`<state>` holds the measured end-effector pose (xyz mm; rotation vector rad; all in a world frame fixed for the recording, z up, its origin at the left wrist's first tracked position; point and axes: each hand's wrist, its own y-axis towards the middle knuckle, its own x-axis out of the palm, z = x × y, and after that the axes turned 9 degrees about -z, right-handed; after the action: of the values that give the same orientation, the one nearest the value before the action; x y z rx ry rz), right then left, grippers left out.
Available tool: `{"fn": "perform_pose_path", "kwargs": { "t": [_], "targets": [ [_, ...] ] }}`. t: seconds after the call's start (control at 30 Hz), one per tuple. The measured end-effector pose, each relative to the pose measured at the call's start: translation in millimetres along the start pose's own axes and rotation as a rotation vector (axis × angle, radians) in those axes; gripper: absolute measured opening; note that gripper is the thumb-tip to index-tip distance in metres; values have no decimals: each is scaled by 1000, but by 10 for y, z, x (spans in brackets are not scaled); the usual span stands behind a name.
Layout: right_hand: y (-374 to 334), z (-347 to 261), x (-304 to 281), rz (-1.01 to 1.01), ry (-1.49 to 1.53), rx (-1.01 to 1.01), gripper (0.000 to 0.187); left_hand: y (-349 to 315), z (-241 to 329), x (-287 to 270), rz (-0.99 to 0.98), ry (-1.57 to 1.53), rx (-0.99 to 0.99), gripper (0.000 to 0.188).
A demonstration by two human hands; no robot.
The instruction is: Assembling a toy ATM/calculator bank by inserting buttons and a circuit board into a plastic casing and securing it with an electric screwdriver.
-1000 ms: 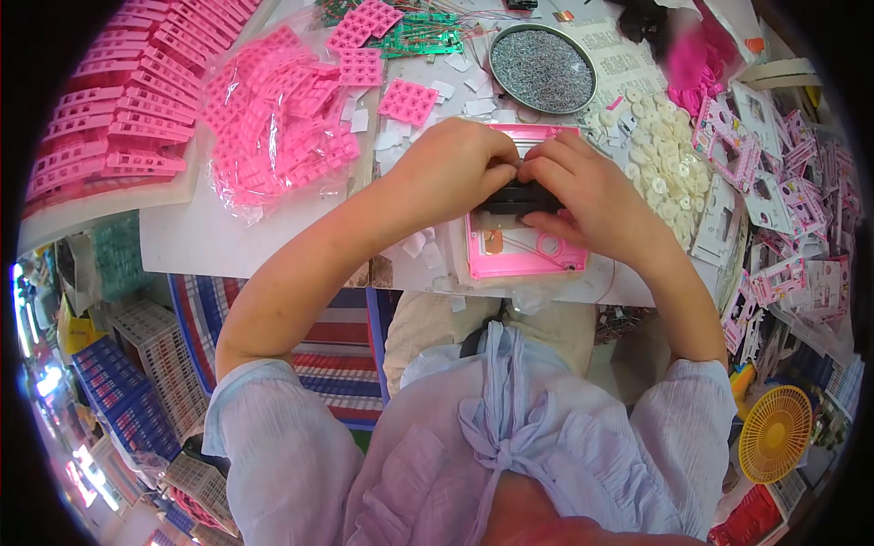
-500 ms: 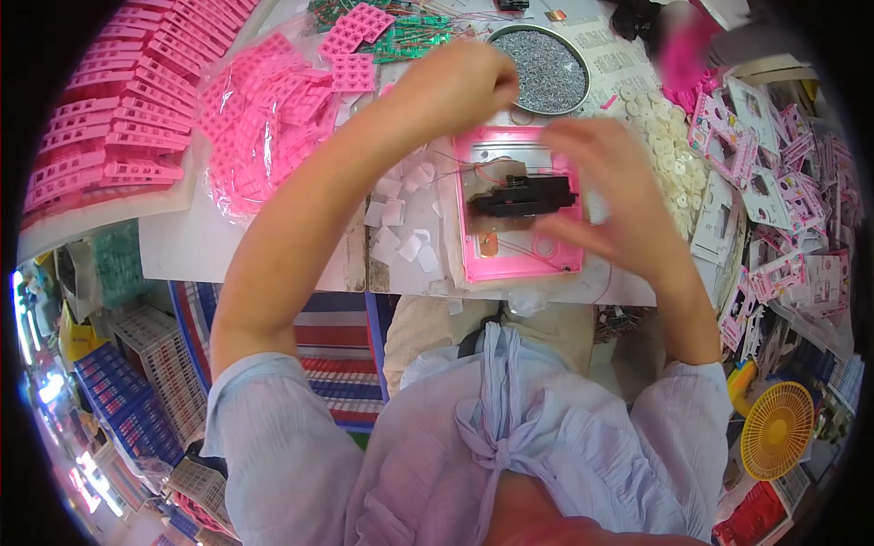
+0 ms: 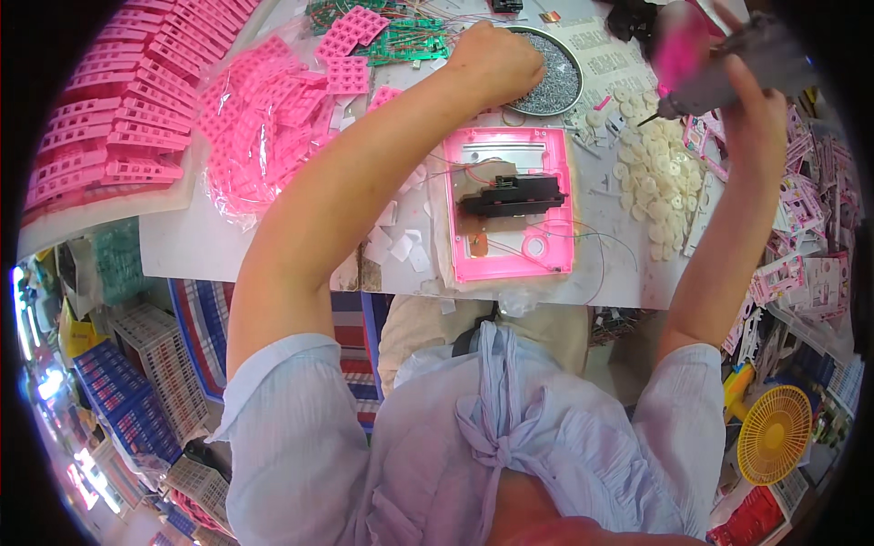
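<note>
My left hand (image 3: 499,65) reaches over the rim of a round metal tin (image 3: 579,84) filled with small grey screws (image 3: 555,77). Its fingers are curled down at the screws, and their tips are hidden. My right hand (image 3: 757,102) is wrapped round a dark grey power screwdriver (image 3: 774,59) at the upper right, its thin bit pointing left. Between my arms a pink plastic casing (image 3: 460,246) lies face down on the table. Inside it sit a black mechanism (image 3: 519,196), a brown piece and thin wires (image 3: 537,259). Neither hand touches the casing.
Pink keypad pieces (image 3: 273,118) in clear plastic and stacked pink parts (image 3: 137,100) lie left. Green circuit boards (image 3: 410,38) lie at the back. Off-white discs (image 3: 660,173) and printed pink-white panels (image 3: 792,209) fill the right. White paper squares (image 3: 401,246) lie beside the casing.
My right hand has moved from over the casing to the upper right and taken hold of the screwdriver. My left hand has moved slightly right, into the screw tin.
</note>
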<state>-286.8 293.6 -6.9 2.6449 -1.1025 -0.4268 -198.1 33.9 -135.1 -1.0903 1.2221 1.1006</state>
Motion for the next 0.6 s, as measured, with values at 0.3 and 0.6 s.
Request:
{"fn": "perform_pose_path", "kwargs": {
  "t": [0.3, 0.6],
  "targets": [
    [-346, -157, 978, -440, 683, -207, 36, -1433, 497, -528, 398, -404, 127, 6],
    [-557, -448, 1495, -404, 534, -269, 26, -1807, 689, -346, 398, -815, 58, 15]
  ]
}}
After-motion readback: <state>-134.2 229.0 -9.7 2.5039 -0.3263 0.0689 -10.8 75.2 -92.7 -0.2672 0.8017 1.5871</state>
